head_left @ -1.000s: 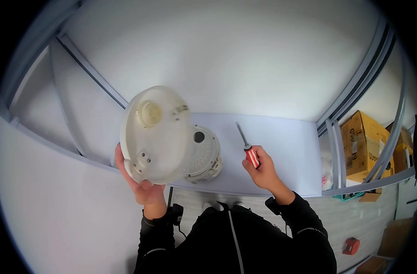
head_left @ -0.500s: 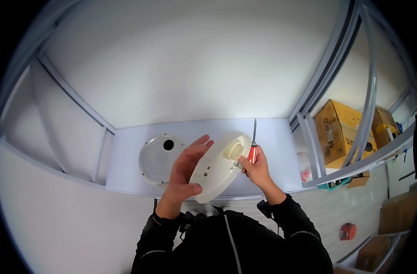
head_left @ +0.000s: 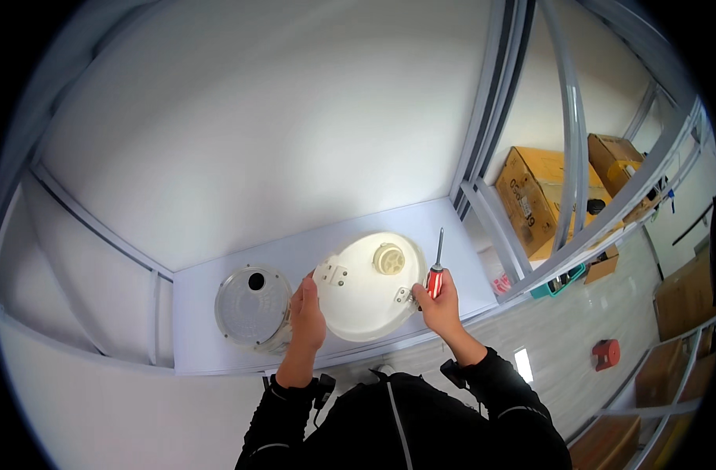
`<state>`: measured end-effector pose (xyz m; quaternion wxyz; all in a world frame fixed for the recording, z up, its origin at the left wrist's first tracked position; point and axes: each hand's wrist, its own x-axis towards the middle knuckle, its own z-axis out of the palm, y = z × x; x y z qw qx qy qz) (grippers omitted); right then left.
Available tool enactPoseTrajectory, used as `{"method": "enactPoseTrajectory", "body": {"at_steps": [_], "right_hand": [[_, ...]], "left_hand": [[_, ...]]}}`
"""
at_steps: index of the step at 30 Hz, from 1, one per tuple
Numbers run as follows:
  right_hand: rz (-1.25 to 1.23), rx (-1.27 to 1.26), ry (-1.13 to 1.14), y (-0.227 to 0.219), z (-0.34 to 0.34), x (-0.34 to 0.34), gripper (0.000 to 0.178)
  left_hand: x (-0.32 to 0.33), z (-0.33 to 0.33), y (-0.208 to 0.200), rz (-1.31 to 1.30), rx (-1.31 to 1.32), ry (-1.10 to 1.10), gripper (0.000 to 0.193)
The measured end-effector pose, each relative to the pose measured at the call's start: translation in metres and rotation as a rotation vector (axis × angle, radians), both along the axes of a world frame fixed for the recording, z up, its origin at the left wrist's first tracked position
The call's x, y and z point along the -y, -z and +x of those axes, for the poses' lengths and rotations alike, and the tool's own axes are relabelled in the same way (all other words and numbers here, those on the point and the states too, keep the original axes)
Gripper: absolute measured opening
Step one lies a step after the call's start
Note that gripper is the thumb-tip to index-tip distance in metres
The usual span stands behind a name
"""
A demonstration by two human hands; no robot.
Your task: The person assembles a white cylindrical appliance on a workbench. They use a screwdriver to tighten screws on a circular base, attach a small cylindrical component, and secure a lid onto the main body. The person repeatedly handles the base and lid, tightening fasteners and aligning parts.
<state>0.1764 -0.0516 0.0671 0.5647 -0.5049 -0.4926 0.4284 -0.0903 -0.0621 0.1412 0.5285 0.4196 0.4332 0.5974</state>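
A round white plastic lid point(head_left: 358, 309) is held up between my two hands, its face with fittings toward me. A cream round knob point(head_left: 389, 258) sits on it near the far edge, with small metal brackets at its left and right sides. My left hand point(head_left: 307, 313) grips the lid's left edge. My right hand point(head_left: 442, 305) pinches its right edge and also holds a screwdriver point(head_left: 435, 282) with a red and white handle, tip pointing up and away. Left of my left hand stands a round drum-like unit point(head_left: 252, 309) with a grey dimpled top and a black hole.
The pale table point(head_left: 205, 356) runs along a white wall. Grey metal frame posts point(head_left: 503, 235) rise at its right end. Beyond them are a large cardboard box point(head_left: 534, 207), a teal crate point(head_left: 560, 286) and a red stool point(head_left: 606, 354) on the floor.
The lid has turned from a steep tilt to face me more fully. My left hand has closed in on its edge. The view has swung to the right.
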Motion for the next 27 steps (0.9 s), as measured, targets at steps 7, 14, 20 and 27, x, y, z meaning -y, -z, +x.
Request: {"method": "enactPoseTrajectory", "body": {"at_steps": [7,14,20,27], "right_hand": [[-0.064,-0.021,0.082,0.012,-0.008,0.037,0.023],[-0.100,-0.036,0.107,0.020,-0.029,0.062,0.027],[-0.129,0.001,0.134,0.012,-0.042,0.079,0.028],[-0.141,0.079,0.130,0.022,-0.028,0.085,0.032]], "left_hand": [[0.012,-0.009,0.027,0.024,-0.200,-0.027,0.056],[0.043,-0.005,0.031,0.214,-0.847,-0.138,0.086],[0.063,-0.015,0.036,0.224,-0.932,-0.136,0.096],[0.066,-0.009,0.064,0.250,-0.844,-0.059,0.097]]}}
